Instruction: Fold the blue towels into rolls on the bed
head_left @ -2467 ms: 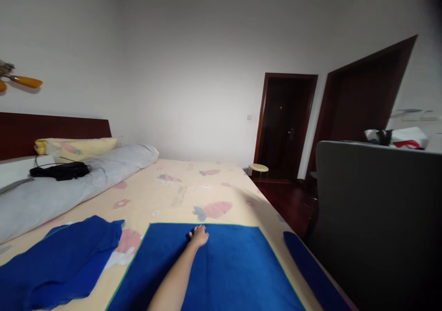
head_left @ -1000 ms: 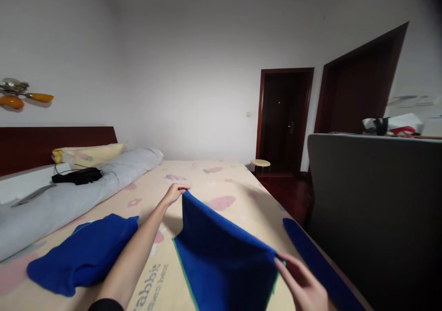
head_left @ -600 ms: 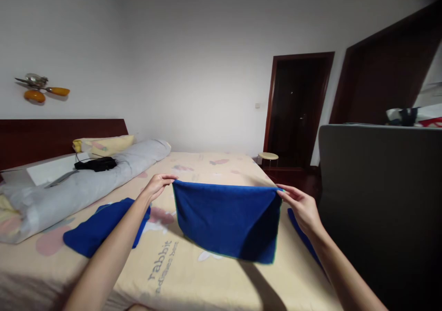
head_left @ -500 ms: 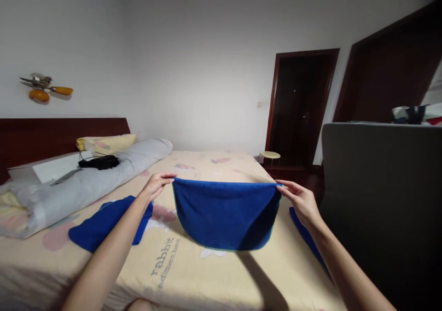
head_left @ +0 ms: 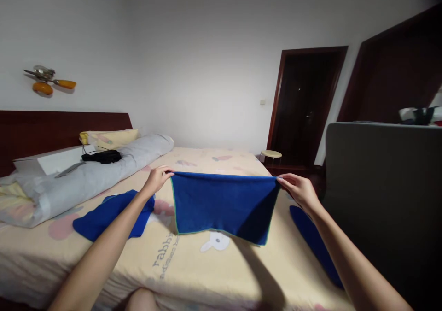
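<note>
A blue towel [head_left: 221, 205] with a thin green edge hangs stretched between my hands above the bed. My left hand [head_left: 158, 180] pinches its upper left corner, and my right hand [head_left: 299, 190] pinches the upper right one. The towel's lower edge hangs just over or against the bedsheet; I cannot tell whether it touches. Under my left forearm lies a crumpled blue cloth [head_left: 103, 214], partly covered by the arm. Another blue cloth [head_left: 311, 237] rests at the bed's right side, partly behind my right forearm.
The bed [head_left: 193, 274] has a cream sheet with rabbit and carrot prints. A rolled grey quilt [head_left: 138, 156] lies along the headboard side, with a black item [head_left: 101, 156] and a white box [head_left: 65, 160] on it. A dark grey panel [head_left: 380, 186] stands at right; a stool [head_left: 271, 154] stands farther back.
The towel's lower edge has swung from a rounded bulge to a straighter hang, uncovering the printed rabbit face. Both hands keep their corners, slightly higher in view. The view has shifted a little.
</note>
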A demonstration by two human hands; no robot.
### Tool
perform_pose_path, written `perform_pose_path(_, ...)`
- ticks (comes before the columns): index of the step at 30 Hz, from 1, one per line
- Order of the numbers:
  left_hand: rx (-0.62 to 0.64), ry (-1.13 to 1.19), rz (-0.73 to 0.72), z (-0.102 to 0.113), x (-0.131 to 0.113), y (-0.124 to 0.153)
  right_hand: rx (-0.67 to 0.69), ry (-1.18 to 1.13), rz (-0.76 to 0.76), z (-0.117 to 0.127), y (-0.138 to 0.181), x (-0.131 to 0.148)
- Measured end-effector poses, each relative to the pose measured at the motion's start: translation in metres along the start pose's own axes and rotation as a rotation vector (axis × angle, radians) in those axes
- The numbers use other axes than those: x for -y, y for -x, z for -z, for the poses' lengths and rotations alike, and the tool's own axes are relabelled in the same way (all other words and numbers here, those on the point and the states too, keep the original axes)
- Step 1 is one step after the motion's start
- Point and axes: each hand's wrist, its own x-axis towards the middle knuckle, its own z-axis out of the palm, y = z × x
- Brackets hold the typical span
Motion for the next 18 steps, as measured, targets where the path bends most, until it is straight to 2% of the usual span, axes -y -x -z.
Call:
perform_pose_path(4, 0.023, -0.039, -0.033, 0.006, 0.001, -0.001, 0.069, 0.186, 0.064, 0.002, -0.002, 0.009)
perform_pose_path(11, 0.119, -0.053, -0.052, 0.017, 0.007, -0.001, 0.137, 0.33, 0.116, -0.003, -0.002, 0.021)
perform_pose_path(15, 0.145, -0.05, -0.04, 0.025, 0.01, -0.001, 0.16, 0.328, 0.12, -0.007, -0.002, 0.023)
perform_pose_path(18, 0.151, -0.027, -0.016, 0.031, 0.011, -0.001, 0.158, 0.197, 0.031, -0.009, -0.003, 0.02)
